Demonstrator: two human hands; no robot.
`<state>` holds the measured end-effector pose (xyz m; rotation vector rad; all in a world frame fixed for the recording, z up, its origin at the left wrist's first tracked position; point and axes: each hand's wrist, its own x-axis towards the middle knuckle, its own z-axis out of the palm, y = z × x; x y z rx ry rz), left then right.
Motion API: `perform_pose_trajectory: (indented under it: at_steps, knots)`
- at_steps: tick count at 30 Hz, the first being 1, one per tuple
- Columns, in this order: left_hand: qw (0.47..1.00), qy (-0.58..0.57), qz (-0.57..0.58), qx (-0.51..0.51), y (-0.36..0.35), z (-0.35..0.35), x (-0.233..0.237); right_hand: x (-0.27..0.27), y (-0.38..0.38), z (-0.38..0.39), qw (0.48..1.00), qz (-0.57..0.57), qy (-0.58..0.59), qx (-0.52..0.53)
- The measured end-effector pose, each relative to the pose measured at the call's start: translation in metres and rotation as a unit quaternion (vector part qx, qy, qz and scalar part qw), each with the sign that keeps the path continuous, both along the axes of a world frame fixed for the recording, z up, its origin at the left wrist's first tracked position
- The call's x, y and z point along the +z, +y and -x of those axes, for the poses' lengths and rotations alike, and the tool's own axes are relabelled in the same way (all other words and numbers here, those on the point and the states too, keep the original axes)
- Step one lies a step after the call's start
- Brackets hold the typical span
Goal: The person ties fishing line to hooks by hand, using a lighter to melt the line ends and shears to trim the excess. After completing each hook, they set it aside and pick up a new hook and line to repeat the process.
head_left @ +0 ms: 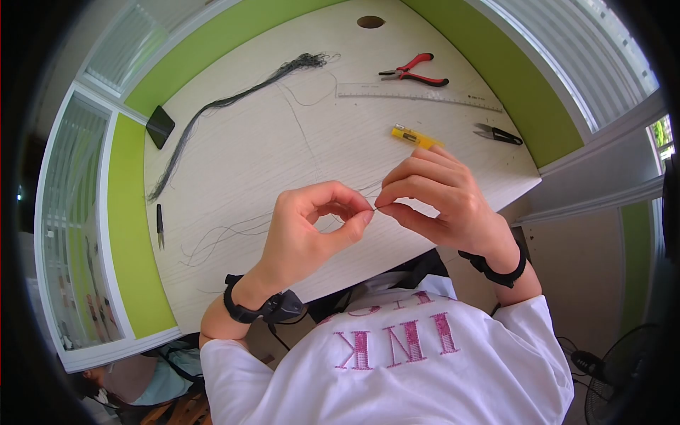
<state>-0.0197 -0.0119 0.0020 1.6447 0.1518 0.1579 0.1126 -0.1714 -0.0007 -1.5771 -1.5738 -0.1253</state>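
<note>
My left hand pinches thin dark cord between thumb and index finger over the front of the table. Close against it, my right hand pinches the same cord, its fingertips almost touching the left ones. Between the two pinches shows a tiny dark spot, too small to make out. Loose strands of the thin cord trail left across the tabletop from behind my left hand. Just beyond my right fingers lies a yellow lighter, partly covered by them.
Red-handled pliers and a clear ruler lie at the back right, black thread snips at the right edge. A dark cord bundle curves along the left, near a black phone-like slab and tweezers. Green partitions border the table.
</note>
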Motion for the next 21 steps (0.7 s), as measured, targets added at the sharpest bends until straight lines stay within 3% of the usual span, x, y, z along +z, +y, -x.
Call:
perform_pose_trajectory:
  at_steps: [3,5,8,16,21]
  knots:
    - [0.995,-0.052,-0.089,0.012,-0.001,0.0,0.0,0.001,-0.001,0.001,1.0,0.013,0.02,0.001]
    - [0.961,-0.143,-0.234,0.025,-0.005,0.0,0.004,0.002,-0.002,0.002,0.999,0.022,0.037,0.001]
    - [0.924,-0.221,-0.31,0.046,-0.007,-0.003,-0.001,0.001,-0.003,0.003,0.995,0.033,0.094,0.009]
    - [0.89,-0.284,-0.354,0.048,-0.006,-0.007,-0.005,0.004,-0.007,0.009,0.942,0.104,0.319,0.011]
    - [0.887,-0.291,-0.357,0.039,-0.006,-0.008,-0.004,0.014,-0.009,0.01,0.917,0.153,0.368,-0.017]
